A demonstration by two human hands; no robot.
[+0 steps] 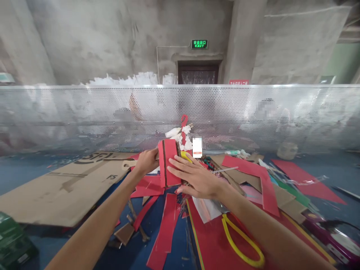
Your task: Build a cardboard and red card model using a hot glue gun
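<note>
With the red box-shaped piece as dial centre, my left hand grips its edge at 9 o'clock, while my right hand rests at 3 o'clock, fingers extended against its banded face. Red strips lie at 6 o'clock, a printed cardboard sheet between 8 and 9, a yellow loop at 4, and an angled red sheet at 3, beyond my right hand. A perforated metal panel spans 12 o'clock, with a lit green exit sign above it, between 12 and 1.
</note>
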